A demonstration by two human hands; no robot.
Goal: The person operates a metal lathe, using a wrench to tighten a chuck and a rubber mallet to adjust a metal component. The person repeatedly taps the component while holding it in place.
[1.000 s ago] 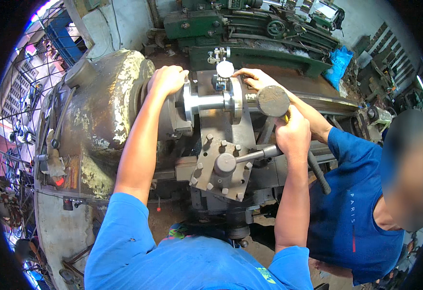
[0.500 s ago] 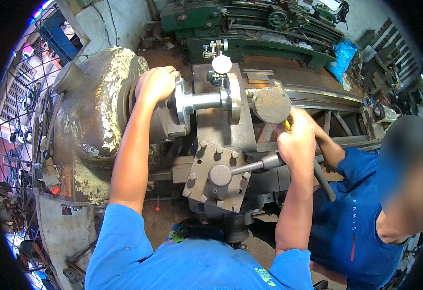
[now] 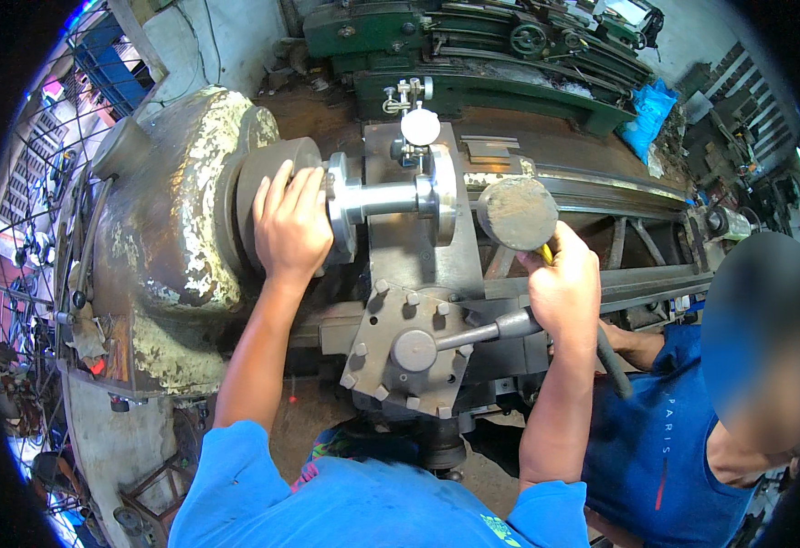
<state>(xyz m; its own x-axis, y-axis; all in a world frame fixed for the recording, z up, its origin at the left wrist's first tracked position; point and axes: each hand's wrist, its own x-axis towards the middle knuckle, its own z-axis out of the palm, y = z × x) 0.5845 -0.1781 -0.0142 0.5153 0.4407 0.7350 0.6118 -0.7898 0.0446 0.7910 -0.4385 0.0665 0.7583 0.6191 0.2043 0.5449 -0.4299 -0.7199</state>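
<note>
With a green lathe (image 3: 473, 96) at one o'clock, the left hand (image 3: 292, 224) rests parted fingers (image 3: 282, 187) on the chuck (image 3: 295, 151), seemingly turning work needing steadiness next, the right hand (image 3: 564, 288) clamping a mallet (image 3: 517, 213).

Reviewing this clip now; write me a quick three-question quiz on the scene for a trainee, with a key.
1. Open: What does the person's left hand lie on?
2. True or false: The person's right hand is empty.
3. Multiple choice: In the picture, the round white dial sits nearer which end of the shiny flanged workpiece? a) left b) right

Key:
1. The grey cylindrical chuck.
2. False; it grips a round-headed tool.
3. b
</note>
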